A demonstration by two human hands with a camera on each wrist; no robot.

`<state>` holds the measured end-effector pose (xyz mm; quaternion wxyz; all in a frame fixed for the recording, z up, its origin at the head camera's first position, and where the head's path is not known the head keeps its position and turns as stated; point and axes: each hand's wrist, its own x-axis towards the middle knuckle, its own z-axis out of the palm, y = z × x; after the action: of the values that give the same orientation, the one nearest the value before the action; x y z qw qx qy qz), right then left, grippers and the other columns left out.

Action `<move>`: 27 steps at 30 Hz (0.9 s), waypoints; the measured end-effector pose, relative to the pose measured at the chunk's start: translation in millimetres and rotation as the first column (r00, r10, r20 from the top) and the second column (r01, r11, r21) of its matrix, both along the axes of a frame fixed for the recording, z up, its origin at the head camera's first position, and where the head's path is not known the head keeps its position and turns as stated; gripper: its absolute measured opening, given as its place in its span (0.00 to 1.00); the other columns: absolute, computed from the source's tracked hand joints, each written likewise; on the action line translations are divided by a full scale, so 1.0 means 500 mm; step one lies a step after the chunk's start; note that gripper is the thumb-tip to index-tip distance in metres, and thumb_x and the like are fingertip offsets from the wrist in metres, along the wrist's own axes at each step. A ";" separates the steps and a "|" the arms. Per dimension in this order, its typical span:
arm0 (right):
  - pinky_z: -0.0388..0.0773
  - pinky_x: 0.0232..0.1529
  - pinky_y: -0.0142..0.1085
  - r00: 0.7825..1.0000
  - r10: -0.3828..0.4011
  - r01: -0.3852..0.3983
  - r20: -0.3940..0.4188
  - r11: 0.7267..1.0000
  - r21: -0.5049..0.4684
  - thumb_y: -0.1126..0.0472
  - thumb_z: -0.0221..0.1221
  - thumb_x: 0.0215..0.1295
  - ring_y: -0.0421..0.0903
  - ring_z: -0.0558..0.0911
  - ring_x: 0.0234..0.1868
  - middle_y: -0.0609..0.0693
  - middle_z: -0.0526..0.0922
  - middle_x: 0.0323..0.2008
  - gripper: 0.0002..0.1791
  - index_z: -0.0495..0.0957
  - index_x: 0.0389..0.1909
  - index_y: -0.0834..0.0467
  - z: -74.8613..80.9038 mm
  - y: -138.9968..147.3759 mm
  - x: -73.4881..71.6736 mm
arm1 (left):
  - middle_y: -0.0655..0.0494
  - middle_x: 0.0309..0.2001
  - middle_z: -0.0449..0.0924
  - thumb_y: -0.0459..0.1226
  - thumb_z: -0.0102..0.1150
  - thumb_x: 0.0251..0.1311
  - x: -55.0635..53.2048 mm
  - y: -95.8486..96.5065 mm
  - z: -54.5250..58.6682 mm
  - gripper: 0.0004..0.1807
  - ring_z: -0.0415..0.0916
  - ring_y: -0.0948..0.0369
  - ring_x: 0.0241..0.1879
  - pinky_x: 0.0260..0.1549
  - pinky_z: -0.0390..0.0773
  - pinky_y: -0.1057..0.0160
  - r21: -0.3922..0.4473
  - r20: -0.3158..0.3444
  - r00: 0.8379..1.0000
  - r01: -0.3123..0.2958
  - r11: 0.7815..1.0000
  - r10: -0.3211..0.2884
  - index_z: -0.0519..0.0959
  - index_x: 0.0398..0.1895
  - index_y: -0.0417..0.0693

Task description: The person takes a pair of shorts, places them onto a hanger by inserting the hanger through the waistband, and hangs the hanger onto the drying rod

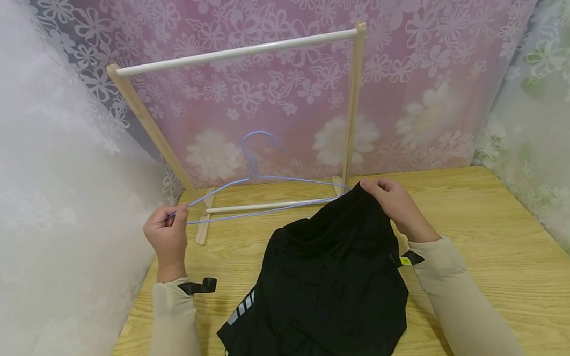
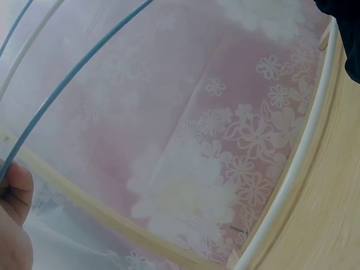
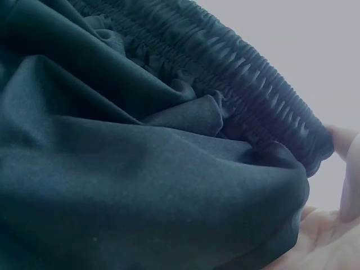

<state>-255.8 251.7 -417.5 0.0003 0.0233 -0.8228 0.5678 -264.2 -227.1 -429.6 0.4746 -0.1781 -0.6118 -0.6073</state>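
My left hand (image 1: 166, 232) grips the left end of a light blue wire hanger (image 1: 248, 214), its hook pointing up. In the left wrist view the fingers curl round the blue wire (image 2: 67, 79). Black shorts (image 1: 329, 283) with a gathered elastic waistband (image 3: 247, 73) hang below my right hand (image 1: 395, 202), which pinches one corner of the waistband between thumb and fingers. The hanger's right end meets that corner; whether its tip is inside the waistband is hidden. Pale stripes (image 1: 242, 307) mark the lower left of the shorts, which drape down toward the table's near side.
Behind the hanger stands a wooden rack with a white top bar (image 1: 240, 53), wooden side posts (image 1: 351, 110) and a low white bar (image 1: 267, 206). It rests on a wood-grain table (image 1: 472, 243). Flowered pink curtain (image 1: 271, 92) hangs behind, with pale sheets on both sides.
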 end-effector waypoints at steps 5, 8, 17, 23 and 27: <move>0.68 0.54 0.43 1.000 -0.010 0.010 0.006 1.000 0.012 0.37 0.53 0.77 0.51 0.72 0.51 0.53 0.76 0.48 0.32 0.77 0.50 0.65 -0.004 0.000 -0.005 | 0.64 0.13 0.56 0.34 0.74 0.58 0.002 -0.004 0.003 0.25 0.49 0.69 0.14 0.16 0.49 0.70 0.054 -0.010 1.000 0.018 0.998 -0.018 0.72 0.15 0.24; 0.68 0.54 0.43 1.000 -0.011 0.011 0.005 1.000 0.015 0.37 0.53 0.76 0.50 0.72 0.51 0.52 0.76 0.48 0.31 0.77 0.51 0.65 -0.005 -0.001 -0.005 | 0.63 0.13 0.58 0.40 0.76 0.58 0.001 -0.002 0.003 0.28 0.51 0.70 0.15 0.16 0.51 0.71 0.021 -0.006 1.000 0.028 0.999 -0.028 0.74 0.15 0.24; 0.72 0.53 0.40 0.994 0.108 -0.107 -0.032 0.994 0.036 0.43 0.55 0.78 0.47 0.77 0.48 0.49 0.81 0.46 0.25 0.78 0.52 0.63 -0.001 -0.017 0.005 | 0.61 0.14 0.59 0.51 0.75 0.59 -0.007 0.020 -0.002 0.31 0.55 0.71 0.17 0.19 0.54 0.72 -0.101 0.015 0.999 -0.031 0.994 0.033 0.80 0.18 0.30; 0.73 0.56 0.43 0.981 0.181 -0.177 -0.064 0.982 0.062 0.45 0.54 0.80 0.49 0.78 0.51 0.56 0.80 0.52 0.24 0.77 0.56 0.63 0.006 -0.024 0.016 | 0.63 0.16 0.58 0.54 0.73 0.58 -0.009 0.029 -0.008 0.33 0.55 0.74 0.19 0.21 0.53 0.73 -0.116 0.030 0.994 -0.097 0.988 0.101 0.80 0.19 0.28; 0.74 0.56 0.37 0.965 0.239 -0.232 -0.109 0.970 0.070 0.50 0.53 0.81 0.47 0.78 0.53 0.59 0.78 0.56 0.22 0.76 0.60 0.64 0.010 -0.020 0.020 | 0.67 0.18 0.58 0.49 0.72 0.62 -0.008 0.033 -0.004 0.32 0.54 0.77 0.20 0.22 0.52 0.74 -0.090 0.025 0.988 -0.152 0.984 0.155 0.78 0.21 0.23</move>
<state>-245.8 241.7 -412.6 -0.0198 0.1541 -0.8285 0.5380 -268.3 -210.5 -431.4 0.5021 -0.1414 -0.6573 -0.5439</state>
